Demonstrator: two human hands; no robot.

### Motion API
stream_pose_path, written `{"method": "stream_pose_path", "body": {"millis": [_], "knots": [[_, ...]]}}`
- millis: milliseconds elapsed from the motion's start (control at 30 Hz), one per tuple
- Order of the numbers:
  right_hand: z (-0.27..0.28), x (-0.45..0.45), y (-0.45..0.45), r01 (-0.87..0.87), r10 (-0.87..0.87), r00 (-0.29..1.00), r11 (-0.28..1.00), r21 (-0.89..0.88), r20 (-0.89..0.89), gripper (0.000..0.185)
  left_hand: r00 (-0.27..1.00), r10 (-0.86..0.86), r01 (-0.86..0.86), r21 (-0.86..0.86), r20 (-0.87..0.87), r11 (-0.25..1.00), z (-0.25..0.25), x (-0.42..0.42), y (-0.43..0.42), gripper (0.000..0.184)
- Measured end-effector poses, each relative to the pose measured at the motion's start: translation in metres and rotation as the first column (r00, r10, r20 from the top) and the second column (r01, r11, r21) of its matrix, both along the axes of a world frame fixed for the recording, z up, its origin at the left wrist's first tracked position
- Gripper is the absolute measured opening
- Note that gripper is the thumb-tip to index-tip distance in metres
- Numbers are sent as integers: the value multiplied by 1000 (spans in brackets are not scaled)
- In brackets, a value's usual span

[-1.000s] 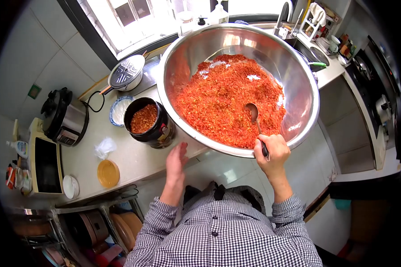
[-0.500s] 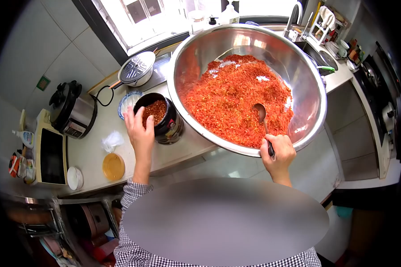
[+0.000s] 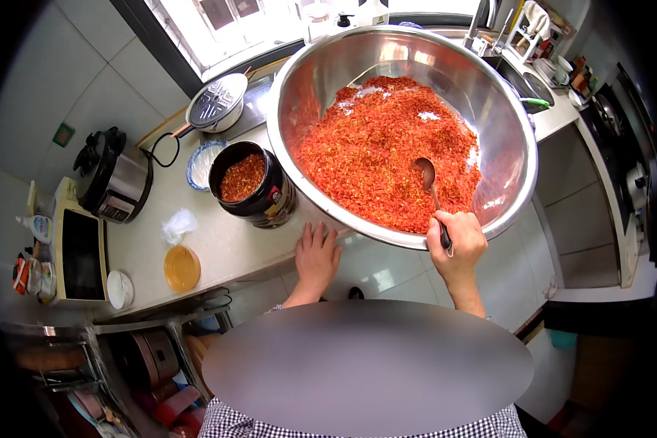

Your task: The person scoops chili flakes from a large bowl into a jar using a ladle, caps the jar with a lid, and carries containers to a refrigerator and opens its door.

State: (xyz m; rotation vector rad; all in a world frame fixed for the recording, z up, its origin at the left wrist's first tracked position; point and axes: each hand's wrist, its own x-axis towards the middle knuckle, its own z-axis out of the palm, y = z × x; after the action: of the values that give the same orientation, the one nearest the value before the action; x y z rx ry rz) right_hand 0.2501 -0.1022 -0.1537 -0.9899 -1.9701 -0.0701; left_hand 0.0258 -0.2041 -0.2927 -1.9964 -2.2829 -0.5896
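Right hand (image 3: 458, 247) curled firmly around the dark handle of my spoon (image 3: 426, 174), its tip at eleven o'clock, resting in red flakes (image 3: 379, 157) inside the big steel bowl (image 3: 502, 135)! Left hand (image 3: 317, 257) empty, half open by the counter (image 3: 219, 237) edge; touching it or not, I can't quite tell. Between ten and eleven o'clock from it stands my black jar (image 3: 271, 210); amber lid (image 3: 182, 269) at nine.

I see a silver bowl (image 3: 517, 157), its flakes (image 3: 383, 157) orange-red with yellow specks and white patches. My spoon handle (image 3: 444, 233) is black. Left of the bowl are a black jar (image 3: 271, 204) and yellow lid (image 3: 182, 268); below it, my black-and-white checked shirt (image 3: 230, 422).
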Motion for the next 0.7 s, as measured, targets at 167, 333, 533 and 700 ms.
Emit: {"method": "stream_pose_path", "body": {"millis": [167, 333, 533, 700], "knots": [[0, 0, 0, 0, 0, 1000, 1000, -1, 2, 13, 978, 161, -170, 66, 131, 983, -2, -14, 9, 41], [3, 0, 0, -2, 2, 1000, 1000, -4, 7, 13, 955, 296, -287, -146, 39, 947, 13, -15, 32, 42], [1, 2, 1, -5, 5, 1000, 1000, 6, 5, 13, 925, 205, -252, 113, 319, 961, 7, -29, 26, 30], [1, 1, 1, 8, -8, 1000, 1000, 6, -1, 13, 903, 156, -363, 517, 400, 775, 122, -29, 6, 16]]}}
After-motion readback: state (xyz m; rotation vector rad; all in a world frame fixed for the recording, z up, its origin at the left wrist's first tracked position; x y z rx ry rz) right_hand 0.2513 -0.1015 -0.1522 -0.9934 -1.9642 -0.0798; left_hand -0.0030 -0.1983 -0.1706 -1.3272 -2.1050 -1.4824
